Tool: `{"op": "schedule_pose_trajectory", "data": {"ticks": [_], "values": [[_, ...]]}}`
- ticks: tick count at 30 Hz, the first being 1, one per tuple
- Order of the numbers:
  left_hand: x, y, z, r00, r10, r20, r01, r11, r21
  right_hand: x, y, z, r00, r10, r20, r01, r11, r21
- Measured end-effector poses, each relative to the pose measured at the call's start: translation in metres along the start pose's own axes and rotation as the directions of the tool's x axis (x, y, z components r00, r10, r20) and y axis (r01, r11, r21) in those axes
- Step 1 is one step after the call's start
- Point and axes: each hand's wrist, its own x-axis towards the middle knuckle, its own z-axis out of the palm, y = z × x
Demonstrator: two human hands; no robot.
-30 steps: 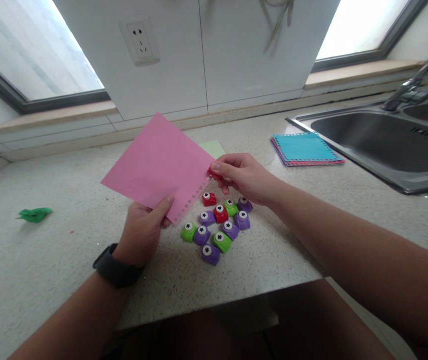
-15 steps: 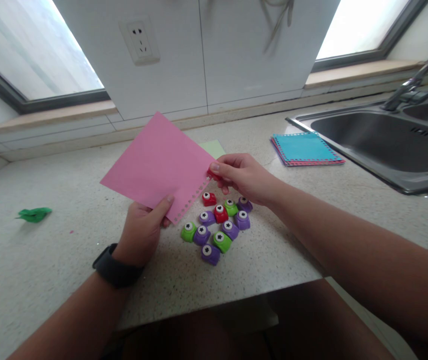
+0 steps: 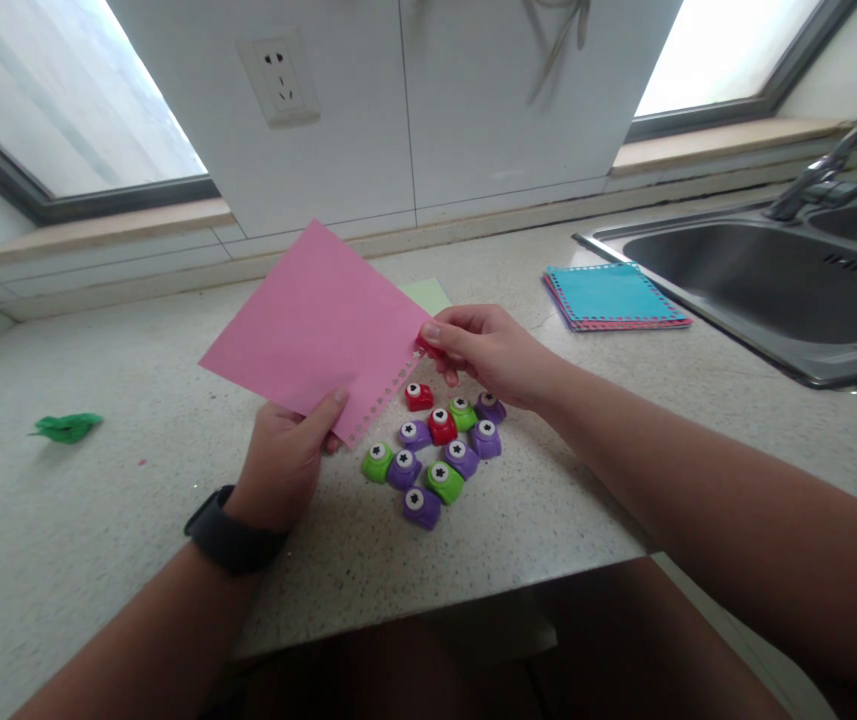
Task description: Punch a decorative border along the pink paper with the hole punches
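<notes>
A pink sheet of paper (image 3: 315, 320) is held tilted above the counter, with a row of small punched holes along its lower right edge. My left hand (image 3: 289, 455) pinches its bottom corner, thumb on top. At the right corner, my right hand (image 3: 484, 350) is closed on a red punch (image 3: 429, 345), mostly covered by the fingers, which sits on the paper's edge. Below the sheet lie several small punches: red (image 3: 443, 427), green (image 3: 445, 483) and purple (image 3: 421, 508), with white tops bearing dark shapes.
A pale green sheet (image 3: 428, 294) lies partly behind the pink one. To the right, a stack of blue and pink sheets (image 3: 615, 295) with punched edges rests near the steel sink (image 3: 758, 290). A crumpled green item (image 3: 68, 428) is on the left of the counter (image 3: 135, 560).
</notes>
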Motion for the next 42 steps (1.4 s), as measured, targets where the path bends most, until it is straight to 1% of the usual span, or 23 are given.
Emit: {"op": "schedule_pose_trajectory", "data": {"ticks": [4, 7, 14, 21, 29, 35, 42], "values": [[0.000, -0.004, 0.000, 1.000, -0.007, -0.013, 0.007, 0.999, -0.036, 0.000, 0.000, 0.000, 1.000, -0.006, 0.005, 0.006, 1.000, 0.003], [0.000, -0.006, 0.000, 1.000, -0.005, 0.002, 0.005, 0.999, -0.052, 0.000, -0.001, 0.001, 1.000, -0.006, 0.002, 0.006, 1.000, 0.002], [0.001, -0.003, 0.000, 1.000, -0.006, -0.006, 0.006, 1.000, -0.001, -0.001, -0.001, 0.000, 1.000, -0.021, 0.006, 0.021, 1.000, -0.006], [0.002, -0.009, 0.000, 1.000, -0.005, -0.011, 0.005, 0.997, -0.083, 0.000, 0.001, -0.003, 0.999, -0.042, 0.029, 0.043, 0.998, -0.054], [0.001, -0.006, 0.000, 1.000, 0.005, -0.007, -0.005, 0.999, -0.046, -0.002, -0.002, -0.003, 0.996, -0.083, 0.044, 0.087, 0.990, -0.110], [0.002, -0.011, -0.001, 1.000, 0.001, -0.008, -0.002, 0.996, -0.094, -0.002, -0.003, -0.001, 0.995, -0.102, 0.020, 0.103, 0.984, -0.146], [0.002, -0.010, -0.001, 1.000, -0.005, 0.005, 0.006, 0.998, -0.065, -0.001, -0.002, -0.002, 0.993, -0.112, 0.025, 0.115, 0.982, -0.147]]}}
